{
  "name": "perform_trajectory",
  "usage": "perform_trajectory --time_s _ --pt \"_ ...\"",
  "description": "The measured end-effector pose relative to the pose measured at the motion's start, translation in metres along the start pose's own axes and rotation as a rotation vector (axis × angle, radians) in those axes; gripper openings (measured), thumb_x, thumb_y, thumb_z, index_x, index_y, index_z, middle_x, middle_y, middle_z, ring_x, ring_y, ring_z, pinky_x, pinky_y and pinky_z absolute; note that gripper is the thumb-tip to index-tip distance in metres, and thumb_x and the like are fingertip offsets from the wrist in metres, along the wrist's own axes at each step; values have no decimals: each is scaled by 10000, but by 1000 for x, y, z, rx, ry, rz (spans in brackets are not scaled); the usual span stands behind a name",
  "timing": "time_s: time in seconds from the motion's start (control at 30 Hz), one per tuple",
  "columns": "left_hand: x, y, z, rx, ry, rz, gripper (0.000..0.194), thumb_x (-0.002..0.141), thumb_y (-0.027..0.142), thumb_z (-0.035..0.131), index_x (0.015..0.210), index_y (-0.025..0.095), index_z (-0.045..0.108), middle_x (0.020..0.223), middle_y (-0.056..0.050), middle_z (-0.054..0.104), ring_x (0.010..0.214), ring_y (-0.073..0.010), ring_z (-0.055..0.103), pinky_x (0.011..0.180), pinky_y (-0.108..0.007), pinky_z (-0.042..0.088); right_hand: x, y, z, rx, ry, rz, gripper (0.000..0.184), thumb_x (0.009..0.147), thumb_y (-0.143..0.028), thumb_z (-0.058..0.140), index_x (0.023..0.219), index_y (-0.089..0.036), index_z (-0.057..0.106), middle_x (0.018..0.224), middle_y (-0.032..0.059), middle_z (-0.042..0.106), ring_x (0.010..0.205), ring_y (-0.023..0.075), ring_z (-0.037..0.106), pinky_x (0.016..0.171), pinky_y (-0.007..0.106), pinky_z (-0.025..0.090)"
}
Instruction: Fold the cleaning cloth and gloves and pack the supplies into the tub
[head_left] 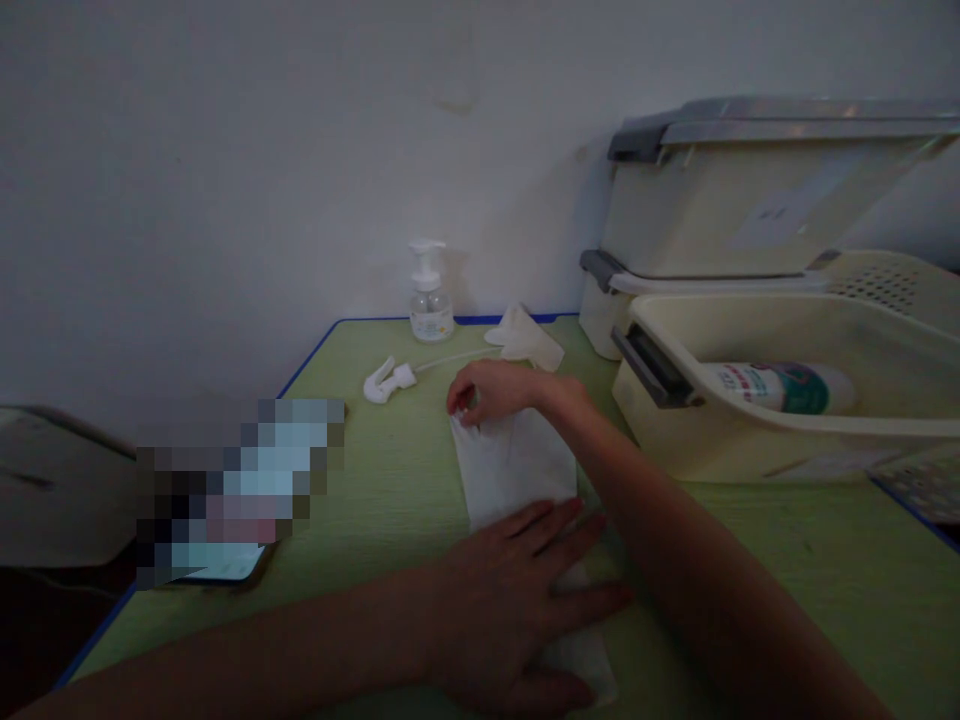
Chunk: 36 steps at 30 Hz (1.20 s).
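A white sheet (517,468), paper or thin cloth, lies lengthwise on the green tabletop (397,460). My left hand (506,605) rests flat across its near part with fingers spread, hiding some of it. At the sheet's far left corner, my right hand (501,390) is closed in a pinch on the edge. Just beyond that hand are a white trigger spray head (388,380) with a thin tube and a crumpled white tissue (529,340). Behind them, a clear pump bottle (431,308) stands upright by the wall.
To the left lies a phone (277,480) with a lit, blurred screen. On the right, an open cream basket (675,440) holds a white and green bottle (787,388). Lidded storage boxes (697,215) are stacked behind it. A pale wall (300,150) borders the table's far edge.
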<state>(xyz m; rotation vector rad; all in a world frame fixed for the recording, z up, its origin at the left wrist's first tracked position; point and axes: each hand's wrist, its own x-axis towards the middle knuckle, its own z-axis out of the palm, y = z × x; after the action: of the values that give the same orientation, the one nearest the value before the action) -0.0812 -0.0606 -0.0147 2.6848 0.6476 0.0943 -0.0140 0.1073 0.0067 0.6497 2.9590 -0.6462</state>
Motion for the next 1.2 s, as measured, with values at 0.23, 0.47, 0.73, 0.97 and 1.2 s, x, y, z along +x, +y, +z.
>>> perform_trajectory --time_s 0.23,0.47,0.73,0.97,1.2 --pt "-1 -1 1 2 24 21 617 871 461 411 1398 170 275 1492 -194 94 1358 -360 106 1091 -502 174 -11 7 -25 36 307 186 207 822 -112 504 925 -136 682 927 34 699 836 112 623 752 188 440" --pt "0 -1 1 15 19 16 621 875 476 398 1405 182 261 1496 -185 96 1364 -341 91 1086 -501 195 -23 44 -9 -92 604 664 194 801 -95 481 901 -64 645 1005 212 624 952 259 587 805 351 425" --pt "0 -1 0 -1 -27 1 610 885 463 377 1409 179 247 1492 -197 92 1357 -356 110 1086 -507 179 -26 58 6 25 842 753 102 766 -118 525 677 -155 558 855 108 617 864 218 584 770 333 428" --pt "0 -1 -2 42 11 18 618 883 483 379 1410 190 245 1498 -159 137 1363 -325 146 1096 -467 190 -14 50 -31 283 1210 659 167 866 -217 342 717 -190 411 733 25 544 730 144 578 676 274 458" --pt "0 -4 13 155 225 85 659 829 505 422 1369 149 292 1430 -184 314 1341 -334 237 1056 -490 270 -20 12 -57 973 1347 75 224 892 -373 356 751 -203 396 787 -14 533 751 100 579 691 245 481"
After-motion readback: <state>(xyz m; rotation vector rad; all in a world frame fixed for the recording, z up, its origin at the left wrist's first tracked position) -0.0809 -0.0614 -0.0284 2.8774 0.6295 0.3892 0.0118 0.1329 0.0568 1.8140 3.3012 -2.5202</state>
